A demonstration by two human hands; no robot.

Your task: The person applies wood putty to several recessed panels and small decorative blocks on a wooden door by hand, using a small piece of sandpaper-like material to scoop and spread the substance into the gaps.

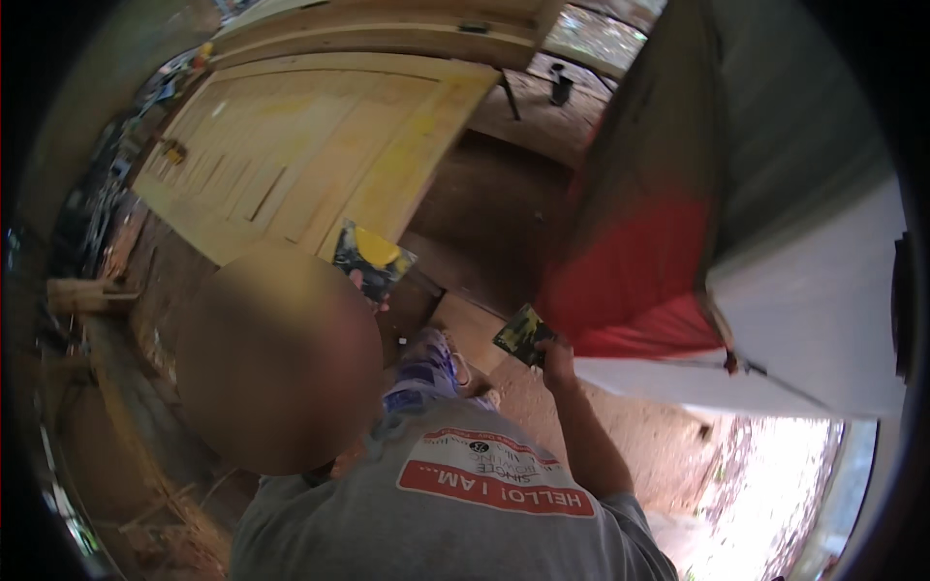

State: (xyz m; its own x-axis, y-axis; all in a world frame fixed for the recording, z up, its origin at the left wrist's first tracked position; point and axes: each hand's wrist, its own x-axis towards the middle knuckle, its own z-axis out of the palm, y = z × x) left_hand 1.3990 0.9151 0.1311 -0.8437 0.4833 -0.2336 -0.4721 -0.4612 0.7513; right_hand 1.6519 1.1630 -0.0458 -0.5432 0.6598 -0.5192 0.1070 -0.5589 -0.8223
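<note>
My left hand point(381, 299) grips a dark, stained flat plate point(356, 265) that carries a thick yellow lump of filler paste point(373, 247). The plate is beside the near corner of a pale wooden door panel point(320, 145), which lies flat and has grooves and yellow smears. A blurred round patch hides my left forearm. Lower and to the right, my right hand point(558, 363) holds a square flat spreader point(523, 335), dark with yellowish smears. The spreader is in the air above the floor, apart from the panel.
Another wooden panel point(407, 36) is behind the first. Red cloth point(639, 283) and a pale sheet point(799, 290) hang close on my right. A timber beam point(145, 407) stands at left. A black container point(560, 88) sits at the back. Light board point(472, 330) lies on the earthen floor.
</note>
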